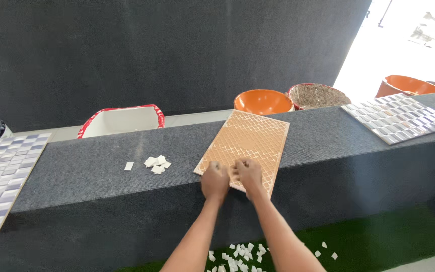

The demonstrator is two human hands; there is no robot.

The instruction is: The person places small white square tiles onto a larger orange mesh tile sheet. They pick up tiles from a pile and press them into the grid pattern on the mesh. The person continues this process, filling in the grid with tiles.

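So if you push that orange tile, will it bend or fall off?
The tile probably won't bend: it lies flat and rigid, like a hard slab. It could tip, since its near corner juts past the ledge edge where both hands press on it. If it fell it might crack, though the green mat below looks soft.

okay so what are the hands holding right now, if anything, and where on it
Both the left hand and the right hand are closed on the near edge of the orange tile, face-down on the grey ledge. Whether they pinch something small there cannot be told.
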